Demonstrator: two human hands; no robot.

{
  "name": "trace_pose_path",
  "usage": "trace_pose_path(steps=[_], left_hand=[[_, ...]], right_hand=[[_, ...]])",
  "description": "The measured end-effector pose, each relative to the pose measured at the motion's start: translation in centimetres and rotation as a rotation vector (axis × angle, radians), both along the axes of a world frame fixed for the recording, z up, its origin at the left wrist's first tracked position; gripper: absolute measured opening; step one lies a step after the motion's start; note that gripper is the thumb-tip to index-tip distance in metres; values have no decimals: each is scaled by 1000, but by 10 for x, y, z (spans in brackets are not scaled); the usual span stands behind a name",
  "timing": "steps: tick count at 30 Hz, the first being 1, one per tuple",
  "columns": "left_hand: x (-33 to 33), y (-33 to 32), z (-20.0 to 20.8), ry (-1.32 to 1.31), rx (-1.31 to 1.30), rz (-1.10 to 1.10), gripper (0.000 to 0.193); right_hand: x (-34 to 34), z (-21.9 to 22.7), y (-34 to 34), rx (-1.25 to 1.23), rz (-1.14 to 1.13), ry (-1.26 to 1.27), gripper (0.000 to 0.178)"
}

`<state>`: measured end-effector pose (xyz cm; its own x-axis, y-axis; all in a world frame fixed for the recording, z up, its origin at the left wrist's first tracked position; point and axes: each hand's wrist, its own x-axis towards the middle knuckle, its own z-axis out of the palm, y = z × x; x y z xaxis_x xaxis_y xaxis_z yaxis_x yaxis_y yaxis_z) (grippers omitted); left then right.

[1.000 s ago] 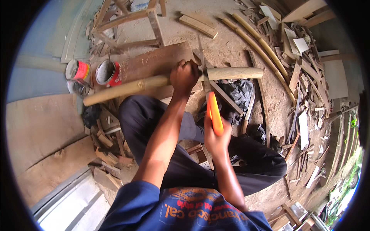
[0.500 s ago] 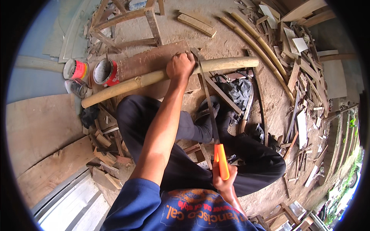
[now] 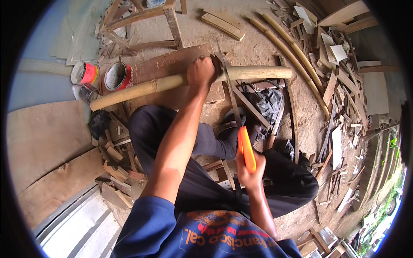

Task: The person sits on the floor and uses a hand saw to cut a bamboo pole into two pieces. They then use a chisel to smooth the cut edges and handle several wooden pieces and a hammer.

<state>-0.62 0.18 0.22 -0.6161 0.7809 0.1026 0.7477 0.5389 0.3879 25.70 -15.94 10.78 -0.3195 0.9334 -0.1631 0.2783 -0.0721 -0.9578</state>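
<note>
Left hand (image 3: 201, 72): fingers clenched over a bamboo pole (image 3: 172, 81) from above; the fingertips are hidden. Right hand (image 3: 250, 170): fingers wrapped round the orange handle (image 3: 247, 148) of a saw (image 3: 236, 109). No glove is worn on either hand.

The pole runs out on both sides of the left fingers. To their left it passes over a brown board (image 3: 159, 64); to their right it projects beyond that board. The blade crosses the pole just right of the left fingers, its far end reaching past them. A shod foot (image 3: 229, 124) is beside the blade, between the two hands (close, though contact cannot be judged).

Risks, in this inspector's judgement: a blade jumping sideways could cut the left fingers, owing to their nearness. The round pole could roll if that grip slackened. The projecting end might sag and pinch the blade, or splinter.
</note>
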Motion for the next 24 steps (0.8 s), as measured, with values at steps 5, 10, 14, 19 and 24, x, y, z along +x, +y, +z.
trace_pose_path(steps=[5,10,14,19,24], left_hand=[[11,-5,-5,74,241,-54,36],[19,4,29,-128,31,-26,40],[7,13,34,-183,-102,55,46],[15,-9,1,67,247,-17,31],[21,-10,1,40,177,-122,30]], right_hand=[[37,-4,-39,140,27,-39,16],[-33,-16,31,-85,-126,77,23],[-1,-29,-7,104,-17,17,19],[26,-16,-33,180,30,-17,6],[-46,-11,54,-39,-85,18,17]])
